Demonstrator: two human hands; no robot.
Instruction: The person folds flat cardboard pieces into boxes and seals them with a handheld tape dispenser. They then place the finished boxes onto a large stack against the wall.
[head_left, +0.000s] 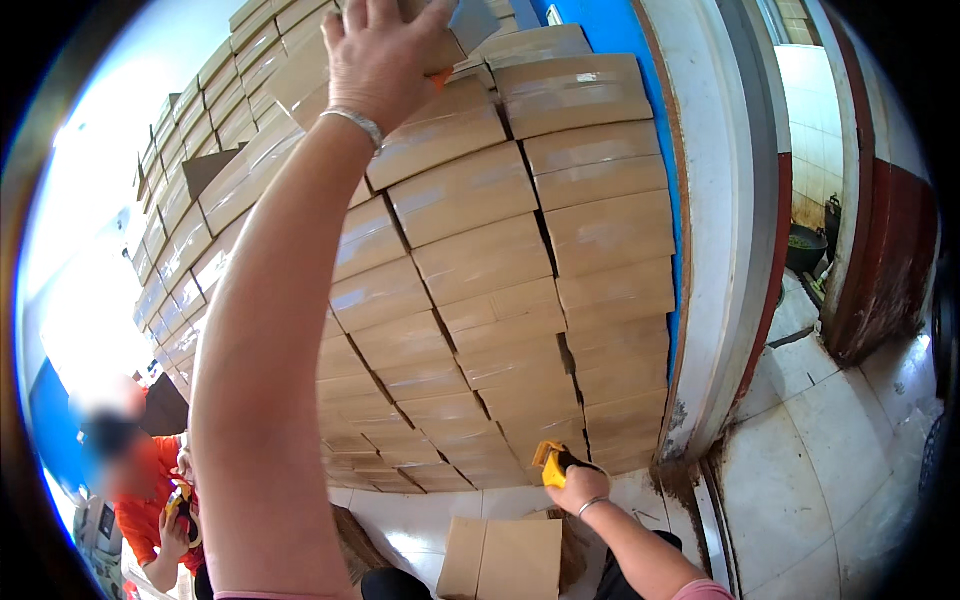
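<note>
Left hand [390, 60] is resting, fingers spread, against a carton [300, 85] high on the stack [475, 205] — apparently a steadying step. Right hand [578, 490] is gripping a yellow tape dispenser [553, 466], low down; the next move is probably calling for balanced support above.

Head-worn fisheye looks down and ahead at nearby stacked cartons [478, 258].

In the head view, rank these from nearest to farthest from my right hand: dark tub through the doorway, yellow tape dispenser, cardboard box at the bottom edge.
From your right hand:
1. Yellow tape dispenser: in its grip.
2. Cardboard box: below, slightly left.
3. Dark tub: off right, beyond the doorway.
</note>
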